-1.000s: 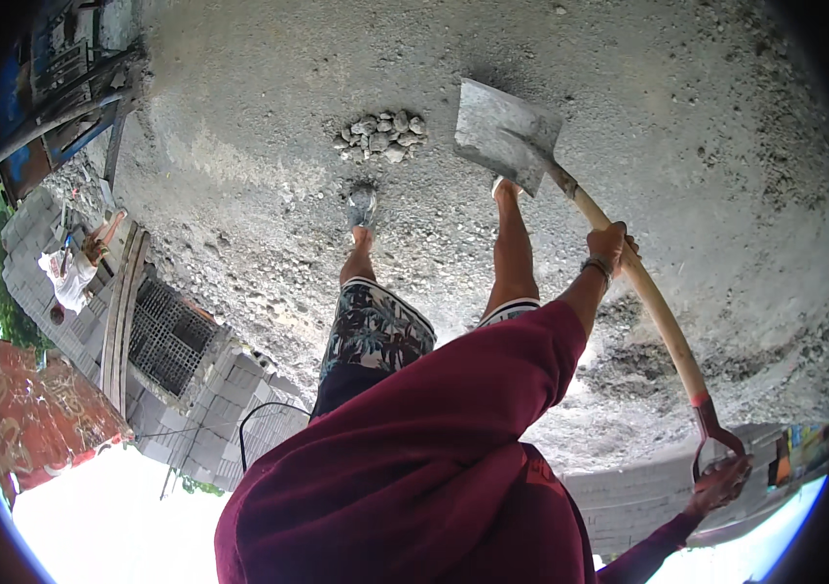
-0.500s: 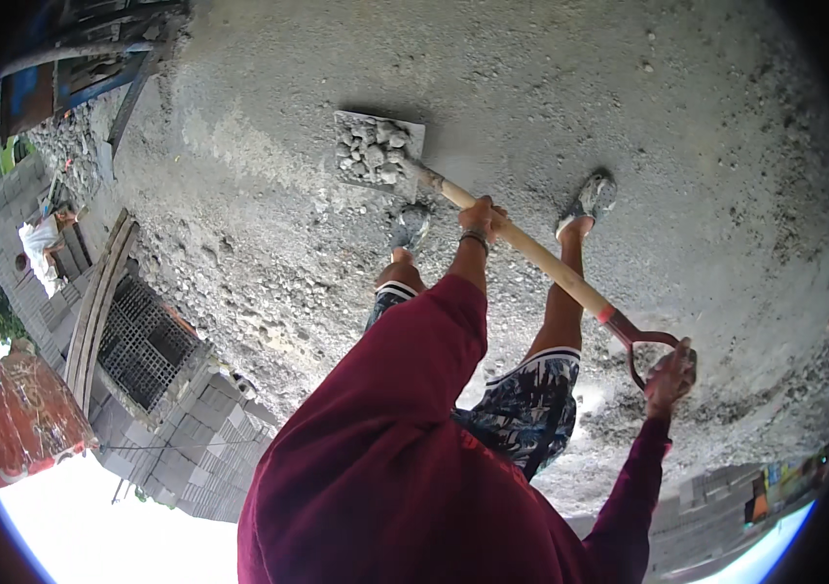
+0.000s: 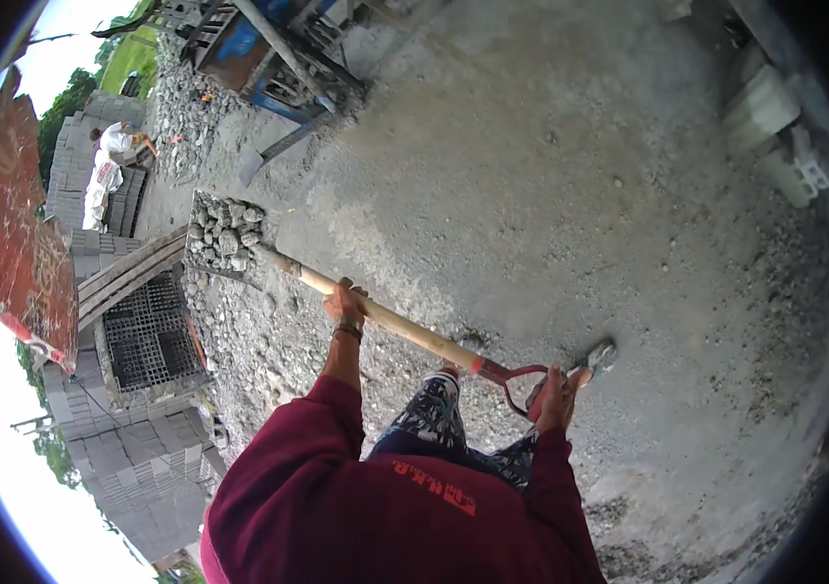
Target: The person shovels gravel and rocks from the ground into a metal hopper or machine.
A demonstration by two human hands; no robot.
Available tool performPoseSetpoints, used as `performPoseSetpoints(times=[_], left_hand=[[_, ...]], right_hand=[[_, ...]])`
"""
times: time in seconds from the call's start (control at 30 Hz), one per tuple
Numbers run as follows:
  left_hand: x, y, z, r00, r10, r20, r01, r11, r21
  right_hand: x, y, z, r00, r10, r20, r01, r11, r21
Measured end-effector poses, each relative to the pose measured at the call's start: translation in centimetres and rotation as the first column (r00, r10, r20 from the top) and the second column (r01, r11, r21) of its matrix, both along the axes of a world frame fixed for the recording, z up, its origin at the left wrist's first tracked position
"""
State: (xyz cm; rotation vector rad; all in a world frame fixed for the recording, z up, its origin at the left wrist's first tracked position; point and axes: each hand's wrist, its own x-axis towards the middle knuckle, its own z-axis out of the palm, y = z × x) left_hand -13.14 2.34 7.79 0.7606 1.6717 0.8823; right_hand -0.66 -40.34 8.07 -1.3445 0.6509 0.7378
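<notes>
A shovel (image 3: 414, 335) with a pale wooden shaft lies slantwise across the view, its blade to the upper left. Grey stones (image 3: 227, 234) are heaped on the flat blade. Close to the blade end, my left hand (image 3: 344, 304) wraps round the shaft. My right hand (image 3: 553, 397) grips the dark red D-shaped handle at the other end; part of its fingers is hidden. Below the shaft, gravel (image 3: 288, 336) covers the ground, and my shoe (image 3: 601, 356) shows beyond the handle.
A metal grate (image 3: 152, 331) and long wooden planks (image 3: 132, 277) lie at the left, by stacked grey blocks (image 3: 157, 443). A rusty red panel (image 3: 16, 224) stands nearer. A blue machine frame (image 3: 273, 58) is at the far left. A person in white (image 3: 121, 144) bends beyond. Concrete blocks (image 3: 774, 102) sit at the far right.
The loaded shovel has swung left toward the planks and grate, both hands still on it. My body and view have turned left, and the stones remain on the blade.
</notes>
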Motion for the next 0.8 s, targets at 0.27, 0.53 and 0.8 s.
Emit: performPoseSetpoints(times=[0.27, 0.53, 0.8], left_hand=[[1.2, -10.9, 6.9, 0.970, 0.182, 0.159, -0.154, 0.973, -0.174], [7.2, -29.0, 6.1, 0.943, 0.308, 0.130, -0.181, 0.797, -0.576], [3.3, -27.5, -1.0, 0.830, 0.411, 0.377, -0.132, 0.801, -0.584]], right_hand=[[6.6, -10.0, 7.4, 0.961, 0.171, 0.220, -0.167, 0.985, -0.033], [19.3, -20.2, 20.6, 0.917, 0.384, 0.110, -0.354, 0.909, -0.219], [34.2, -2.9, 23.5, 0.470, 0.863, 0.185, -0.796, 0.505, -0.333]])
